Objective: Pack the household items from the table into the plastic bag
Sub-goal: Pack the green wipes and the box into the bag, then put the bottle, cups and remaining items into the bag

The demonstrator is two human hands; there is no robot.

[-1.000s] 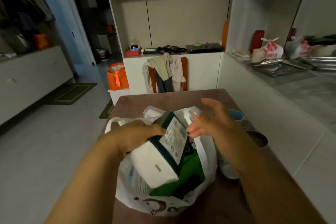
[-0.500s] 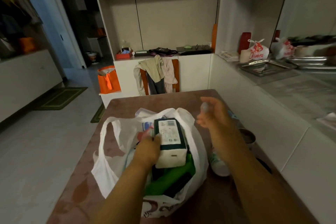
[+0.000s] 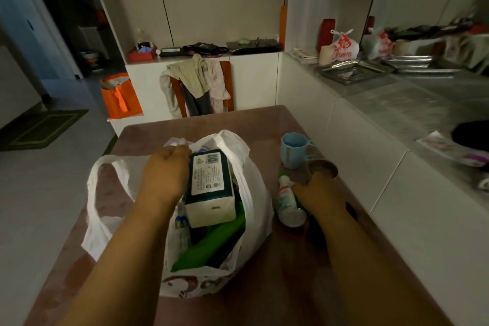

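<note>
Plastic bag (image 3: 254, 193) is standing open on the table (image 3: 264, 286), already holding a tissue pack (image 3: 210, 188) and a green item (image 3: 211, 243). Left hand (image 3: 165, 177) is gripping the pack's left side. Right hand (image 3: 316, 192) is curling onto a white bottle (image 3: 287, 202) lying just right of the bag; behind it are standing a blue cup (image 3: 292, 149) and a can (image 3: 322, 168).

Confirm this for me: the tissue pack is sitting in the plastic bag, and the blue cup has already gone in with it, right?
Not quite. The tissue pack does sit in the plastic bag, but the head view shows the blue cup outside it, standing on the table to the bag's right.
</note>
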